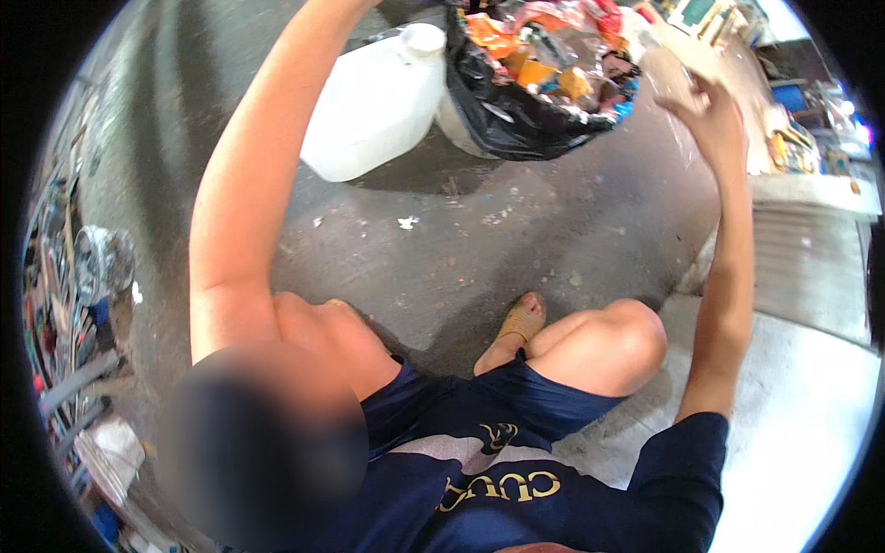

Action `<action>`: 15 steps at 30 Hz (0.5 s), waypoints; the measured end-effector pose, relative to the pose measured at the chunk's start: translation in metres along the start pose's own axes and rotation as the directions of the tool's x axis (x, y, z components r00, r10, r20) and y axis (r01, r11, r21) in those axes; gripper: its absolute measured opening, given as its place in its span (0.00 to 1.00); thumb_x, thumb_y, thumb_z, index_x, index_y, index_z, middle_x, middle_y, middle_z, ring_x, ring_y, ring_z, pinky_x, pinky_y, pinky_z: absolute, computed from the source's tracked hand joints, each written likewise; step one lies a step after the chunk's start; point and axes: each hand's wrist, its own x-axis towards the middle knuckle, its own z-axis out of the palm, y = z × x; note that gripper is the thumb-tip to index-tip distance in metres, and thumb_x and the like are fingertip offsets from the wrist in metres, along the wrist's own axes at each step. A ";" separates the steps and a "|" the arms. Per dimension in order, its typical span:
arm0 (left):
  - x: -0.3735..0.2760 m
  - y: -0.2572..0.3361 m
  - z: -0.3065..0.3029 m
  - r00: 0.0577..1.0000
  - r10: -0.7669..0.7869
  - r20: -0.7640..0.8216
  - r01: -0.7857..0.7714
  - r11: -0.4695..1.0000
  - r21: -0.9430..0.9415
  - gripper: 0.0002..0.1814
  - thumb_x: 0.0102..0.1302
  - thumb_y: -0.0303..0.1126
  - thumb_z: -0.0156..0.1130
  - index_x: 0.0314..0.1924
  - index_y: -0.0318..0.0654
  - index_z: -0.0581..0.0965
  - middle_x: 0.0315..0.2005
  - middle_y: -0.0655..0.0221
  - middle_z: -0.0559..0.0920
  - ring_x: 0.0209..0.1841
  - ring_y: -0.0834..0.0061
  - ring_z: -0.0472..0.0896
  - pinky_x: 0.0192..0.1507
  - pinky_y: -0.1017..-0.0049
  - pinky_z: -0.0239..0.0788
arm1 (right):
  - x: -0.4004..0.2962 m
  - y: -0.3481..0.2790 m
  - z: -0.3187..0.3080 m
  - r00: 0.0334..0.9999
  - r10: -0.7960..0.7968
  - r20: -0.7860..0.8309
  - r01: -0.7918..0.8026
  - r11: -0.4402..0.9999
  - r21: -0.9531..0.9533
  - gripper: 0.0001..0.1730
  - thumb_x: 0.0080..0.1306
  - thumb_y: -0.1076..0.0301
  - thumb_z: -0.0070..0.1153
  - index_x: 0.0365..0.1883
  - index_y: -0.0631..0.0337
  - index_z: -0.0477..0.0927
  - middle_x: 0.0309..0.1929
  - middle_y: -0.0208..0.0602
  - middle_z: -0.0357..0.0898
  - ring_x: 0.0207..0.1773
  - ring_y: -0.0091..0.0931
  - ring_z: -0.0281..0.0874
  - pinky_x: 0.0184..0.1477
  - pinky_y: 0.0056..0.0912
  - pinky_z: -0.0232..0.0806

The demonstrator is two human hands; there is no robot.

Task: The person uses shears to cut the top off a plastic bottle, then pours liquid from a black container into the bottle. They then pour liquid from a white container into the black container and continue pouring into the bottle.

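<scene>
My left hand is out of view past the top edge; only its forearm shows, crossing in front of a white plastic jug (380, 104). My right hand (719, 128) is raised at the upper right, thumb and fingers apart, beside some clear plastic film (667, 72). Blur hides whether the fingers pinch that film. Left of this hand, a container lined with a black plastic bag (522, 135) is filled with crumpled wrappers and plastic scraps (546, 66) in orange, red and other colours. The jug stands close against the container's left side.
Small white scraps (408, 222) litter the dark floor (429, 276) before my feet. At the right is a pale step or ledge (795, 415). Assorted clutter and a clear plastic tub (104, 266) line the far left. A blue object (789, 98) lies among things at the upper right.
</scene>
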 end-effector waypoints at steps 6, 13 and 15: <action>-0.028 0.008 -0.043 0.990 -0.119 0.072 0.121 0.992 -0.020 0.54 0.39 0.40 0.88 0.66 0.26 0.71 0.56 0.50 0.82 0.60 0.62 0.80 0.64 0.64 0.72 | -0.052 -0.053 -0.001 0.938 0.086 0.336 -0.334 0.487 0.807 0.33 0.58 0.50 0.73 0.55 0.64 0.80 0.47 0.35 0.83 0.51 0.23 0.79 0.55 0.31 0.71; -0.055 0.071 -0.081 0.944 -0.313 0.101 0.316 0.949 -0.013 0.63 0.37 0.45 0.89 0.71 0.24 0.65 0.64 0.47 0.76 0.66 0.59 0.75 0.70 0.63 0.65 | -0.009 -0.137 -0.028 0.834 -0.464 0.298 -0.320 0.032 0.947 0.44 0.54 0.66 0.77 0.68 0.60 0.70 0.57 0.33 0.80 0.61 0.26 0.77 0.61 0.34 0.71; -0.058 0.075 -0.104 0.940 -0.316 0.128 0.318 0.948 0.005 0.64 0.38 0.45 0.88 0.72 0.24 0.64 0.65 0.48 0.75 0.67 0.60 0.75 0.70 0.65 0.64 | 0.016 -0.157 -0.037 0.859 -0.454 0.235 -0.180 0.161 0.970 0.35 0.56 0.65 0.77 0.61 0.62 0.78 0.53 0.33 0.82 0.56 0.27 0.81 0.61 0.34 0.72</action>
